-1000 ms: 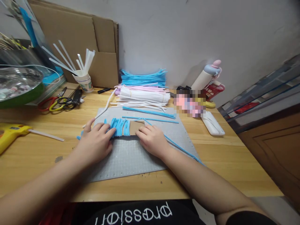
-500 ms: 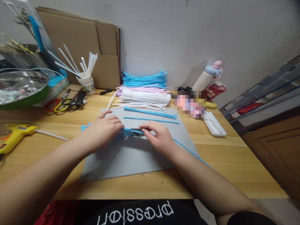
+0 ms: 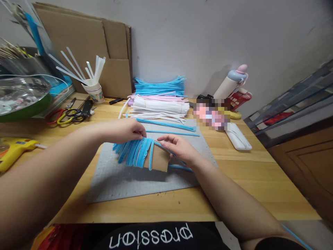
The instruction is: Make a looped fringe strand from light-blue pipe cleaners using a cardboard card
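Observation:
A brown cardboard strip (image 3: 159, 160) wound with blue pipe cleaner (image 3: 134, 152) stands on edge above the grey cutting mat (image 3: 125, 184). My left hand (image 3: 125, 131) is closed on the top edge of the wound part. My right hand (image 3: 179, 147) pinches the loose blue pipe cleaner at the strip's right end, fingers pressed together. The free end of that pipe cleaner trails under my right wrist.
Stacks of blue, pink and white pipe cleaners (image 3: 160, 99) lie at the back of the mat. A yellow glue gun (image 3: 13, 150), scissors (image 3: 69, 114), a cup of glue sticks (image 3: 95, 91) and a bowl (image 3: 20, 97) are at the left. A bottle (image 3: 230, 83) and a white case (image 3: 238, 136) sit right.
The wrapped cardboard went from lying flat on the mat to being lifted and turned up on its edge. Both hands rose with it, and the blue windings now face me.

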`<state>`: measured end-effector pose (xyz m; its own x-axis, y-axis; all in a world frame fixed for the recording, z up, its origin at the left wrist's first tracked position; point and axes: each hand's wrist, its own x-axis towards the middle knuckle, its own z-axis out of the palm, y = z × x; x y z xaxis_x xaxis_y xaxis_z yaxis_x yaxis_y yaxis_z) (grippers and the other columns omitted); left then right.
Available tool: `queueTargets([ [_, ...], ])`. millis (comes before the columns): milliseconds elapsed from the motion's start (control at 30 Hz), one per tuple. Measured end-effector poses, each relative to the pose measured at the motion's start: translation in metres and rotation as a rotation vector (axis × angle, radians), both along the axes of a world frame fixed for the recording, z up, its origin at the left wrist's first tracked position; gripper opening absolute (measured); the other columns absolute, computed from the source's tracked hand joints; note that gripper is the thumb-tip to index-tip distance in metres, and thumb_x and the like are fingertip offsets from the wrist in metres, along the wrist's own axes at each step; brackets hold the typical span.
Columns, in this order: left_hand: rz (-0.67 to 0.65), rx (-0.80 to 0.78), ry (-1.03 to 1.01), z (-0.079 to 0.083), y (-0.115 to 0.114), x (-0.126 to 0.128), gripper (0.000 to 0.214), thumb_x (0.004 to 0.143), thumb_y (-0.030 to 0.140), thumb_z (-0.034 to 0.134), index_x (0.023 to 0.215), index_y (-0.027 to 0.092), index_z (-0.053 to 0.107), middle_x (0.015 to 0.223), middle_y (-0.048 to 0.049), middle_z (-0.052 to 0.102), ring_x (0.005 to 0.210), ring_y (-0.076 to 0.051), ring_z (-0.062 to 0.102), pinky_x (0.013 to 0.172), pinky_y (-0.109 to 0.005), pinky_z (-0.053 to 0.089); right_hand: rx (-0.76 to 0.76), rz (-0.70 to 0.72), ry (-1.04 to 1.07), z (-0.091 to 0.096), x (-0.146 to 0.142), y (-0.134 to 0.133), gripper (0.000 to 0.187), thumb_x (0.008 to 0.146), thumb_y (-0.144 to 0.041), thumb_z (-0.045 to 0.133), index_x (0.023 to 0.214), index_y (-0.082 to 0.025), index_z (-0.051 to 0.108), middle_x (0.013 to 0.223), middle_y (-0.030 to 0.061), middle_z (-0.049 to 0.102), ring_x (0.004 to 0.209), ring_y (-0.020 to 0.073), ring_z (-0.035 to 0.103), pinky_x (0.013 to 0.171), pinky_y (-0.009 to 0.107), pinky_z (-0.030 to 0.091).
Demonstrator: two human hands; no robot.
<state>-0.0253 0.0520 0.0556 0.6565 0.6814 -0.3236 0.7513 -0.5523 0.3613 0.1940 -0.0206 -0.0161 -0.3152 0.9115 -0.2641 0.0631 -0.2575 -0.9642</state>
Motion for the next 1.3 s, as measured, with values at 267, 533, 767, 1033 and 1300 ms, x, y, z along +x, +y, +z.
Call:
queueTargets([
  [267,0.031,0.029,-0.092,-0.012,-0.022,0.002,0.027,0.083,0.033,0.046,0.099,0.027,0.067,0.086,-0.0003,0.069,0.076,-0.017,0.061,0.064,-0.025,0.042,-0.040,0.052,0.092,-0.016,0.010,0.004,0.030,0.072,-0.026,0.070,0.099,-0.017,0.063,0.085,0.0018,0.069,0.072,0.0115,0.062,0.067,0.025,0.046],
  [533,0.120,-0.066,-0.250,-0.009,-0.037,0.007,0.033,0.083,0.042,0.050,0.107,0.025,0.065,0.097,-0.0026,0.070,0.085,-0.020,0.063,0.072,-0.028,0.048,0.153,0.015,0.053,-0.013,0.016,0.005,0.024,0.074,-0.027,0.068,0.096,-0.018,0.065,0.092,0.0014,0.068,0.080,0.0127,0.062,0.074,0.028,0.046],
  [767,0.125,-0.086,-0.337,-0.026,-0.036,0.004,0.028,0.081,0.032,0.055,0.105,0.026,0.065,0.100,-0.0004,0.070,0.090,-0.019,0.063,0.080,-0.029,0.048,0.311,-0.019,-0.067,-0.012,0.016,0.000,0.021,0.079,-0.027,0.064,0.098,-0.018,0.065,0.100,0.0045,0.068,0.091,0.0165,0.063,0.080,0.032,0.048],
  [1033,0.175,-0.039,-0.419,-0.033,-0.041,0.009,0.026,0.084,0.041,0.052,0.096,0.023,0.067,0.093,-0.0014,0.070,0.086,-0.019,0.062,0.077,-0.029,0.047,0.478,-0.093,-0.095,-0.016,0.010,-0.005,0.019,0.082,-0.023,0.061,0.101,-0.021,0.065,0.105,0.0044,0.068,0.098,0.0169,0.063,0.089,0.034,0.049],
  [1300,0.151,0.050,-0.392,-0.042,-0.042,0.013,0.027,0.084,0.044,0.053,0.090,0.022,0.065,0.088,-0.0014,0.069,0.081,-0.019,0.061,0.073,-0.029,0.044,0.518,-0.091,-0.132,-0.017,0.007,-0.009,0.019,0.082,-0.023,0.060,0.101,-0.023,0.065,0.104,0.0039,0.068,0.098,0.0171,0.063,0.089,0.035,0.050],
])
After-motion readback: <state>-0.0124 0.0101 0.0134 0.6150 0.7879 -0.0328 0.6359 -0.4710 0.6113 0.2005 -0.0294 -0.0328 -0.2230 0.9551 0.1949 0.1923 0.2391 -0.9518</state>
